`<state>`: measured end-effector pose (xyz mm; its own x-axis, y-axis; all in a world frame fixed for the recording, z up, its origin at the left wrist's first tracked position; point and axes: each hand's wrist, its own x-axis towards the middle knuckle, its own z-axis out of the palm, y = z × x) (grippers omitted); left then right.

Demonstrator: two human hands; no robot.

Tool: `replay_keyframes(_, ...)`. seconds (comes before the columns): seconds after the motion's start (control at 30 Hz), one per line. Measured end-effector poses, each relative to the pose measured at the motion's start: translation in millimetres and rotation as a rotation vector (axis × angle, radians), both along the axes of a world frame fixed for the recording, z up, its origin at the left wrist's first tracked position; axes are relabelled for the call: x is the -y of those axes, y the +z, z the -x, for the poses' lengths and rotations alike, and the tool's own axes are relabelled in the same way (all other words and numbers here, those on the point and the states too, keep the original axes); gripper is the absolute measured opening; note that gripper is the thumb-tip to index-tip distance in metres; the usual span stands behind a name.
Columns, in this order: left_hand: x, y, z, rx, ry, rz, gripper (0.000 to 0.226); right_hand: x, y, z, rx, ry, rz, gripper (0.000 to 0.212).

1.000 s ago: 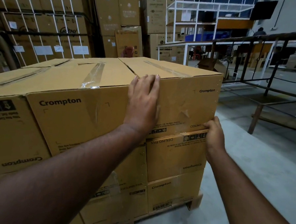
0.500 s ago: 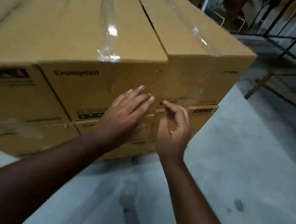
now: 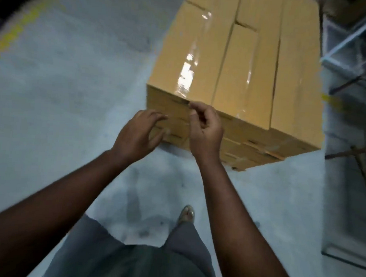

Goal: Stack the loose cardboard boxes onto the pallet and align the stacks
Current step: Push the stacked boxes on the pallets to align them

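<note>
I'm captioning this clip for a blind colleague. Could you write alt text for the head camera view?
Seen from above, a person's left hand and right hand are raised, loosely curled, in front of the near corner of a stack of taped cardboard boxes. The stack stands on a grey concrete floor, and the picture is motion-blurred.

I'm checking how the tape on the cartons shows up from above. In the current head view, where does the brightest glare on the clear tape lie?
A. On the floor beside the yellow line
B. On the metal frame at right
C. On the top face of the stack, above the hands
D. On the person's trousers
C: the glare on the clear tape sits on the top of the cardboard boxes, farther up the picture than the left hand and right hand.
</note>
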<state>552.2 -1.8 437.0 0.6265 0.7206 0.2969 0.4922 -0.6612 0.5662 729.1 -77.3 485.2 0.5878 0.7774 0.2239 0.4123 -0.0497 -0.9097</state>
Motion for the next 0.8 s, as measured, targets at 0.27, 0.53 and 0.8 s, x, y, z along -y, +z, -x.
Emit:
replay_keyframes(0.27,-93.2,51.9,211.9,0.056,0.096,0.093,0.033,-87.4,33.0,201.2,-0.206,0.006,0.114,0.056)
replay_keyframes(0.53,-233.6,35.4,221.4,0.048,-0.058,0.231,0.037,-198.2,27.9,215.0,-0.236,-0.133,0.169,0.043)
replay_keyframes(0.8,-430.3,35.8,199.6,-0.065,-0.210,0.218,0.038,-379.0,-11.0,202.3,-0.392,-0.294,0.181,0.028)
